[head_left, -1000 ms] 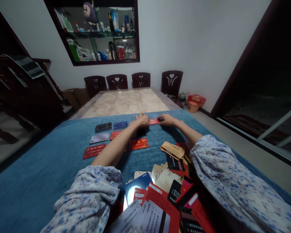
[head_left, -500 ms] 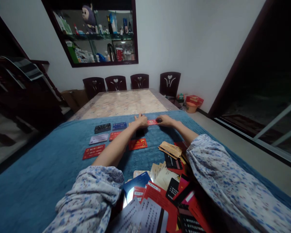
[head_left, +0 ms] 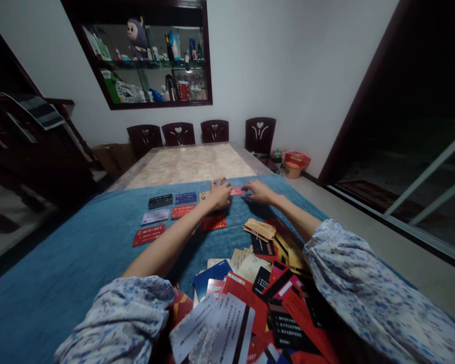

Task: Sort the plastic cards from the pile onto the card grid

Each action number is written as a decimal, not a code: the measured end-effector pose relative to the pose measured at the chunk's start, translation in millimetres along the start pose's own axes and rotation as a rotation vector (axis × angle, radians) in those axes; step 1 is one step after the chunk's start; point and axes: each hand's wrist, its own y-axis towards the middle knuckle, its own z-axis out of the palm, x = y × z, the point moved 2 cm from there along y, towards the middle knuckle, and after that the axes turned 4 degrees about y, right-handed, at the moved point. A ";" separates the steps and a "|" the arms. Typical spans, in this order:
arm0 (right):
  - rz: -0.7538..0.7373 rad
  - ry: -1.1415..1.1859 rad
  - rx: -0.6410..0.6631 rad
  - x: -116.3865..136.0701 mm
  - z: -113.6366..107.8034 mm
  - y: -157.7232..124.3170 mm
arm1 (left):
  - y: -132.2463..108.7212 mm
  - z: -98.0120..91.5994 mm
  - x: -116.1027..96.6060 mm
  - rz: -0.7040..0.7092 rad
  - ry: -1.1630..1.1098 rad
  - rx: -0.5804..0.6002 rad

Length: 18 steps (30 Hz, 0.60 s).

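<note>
A pinkish-red card (head_left: pixel 236 191) lies on the blue cloth between my two hands. At its left end is my left hand (head_left: pixel 220 195), fingers spread and partly covering a yellow card (head_left: pixel 203 196). My right hand (head_left: pixel 259 192) hovers by the card's right end, its fingers bent but apart and holding nothing I can see. Nearer me lie a red-and-gold card (head_left: pixel 214 223), a red card (head_left: pixel 182 212), a blue stack (head_left: pixel 185 198), a black stack (head_left: pixel 160 201), a silver card (head_left: pixel 155 217) and a dark red card (head_left: pixel 148 235).
A loose heap of mixed cards (head_left: pixel 246 298) spreads between my forearms, with a small pile of gold cards (head_left: pixel 259 229) at its far edge. The blue cloth (head_left: pixel 79 263) covers the table's near part; bare patterned tabletop (head_left: pixel 200 159) and several dark chairs (head_left: pixel 261 135) are beyond.
My right hand's fingers have opened and drawn slightly away from the pinkish-red card. My left hand stays by its left end. The whole view has shifted a little.
</note>
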 end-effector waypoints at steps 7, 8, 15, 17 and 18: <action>-0.001 0.012 -0.082 19.7 -10.0 -37.9 | -32.7 -7.1 -12.5 0.058 -0.042 -0.057; -0.005 0.013 -0.091 22.7 -11.6 -43.7 | -36.8 -7.6 -14.4 0.064 -0.048 -0.060; -0.048 -0.016 -0.097 43.4 -20.8 -84.2 | -64.0 -9.2 -31.3 0.109 -0.083 -0.073; -0.051 -0.029 -0.085 48.3 -21.7 -94.7 | -72.5 -10.2 -37.2 0.118 -0.097 -0.070; -0.057 -0.035 -0.080 50.6 -21.8 -99.5 | -76.9 -10.9 -40.2 0.123 -0.106 -0.069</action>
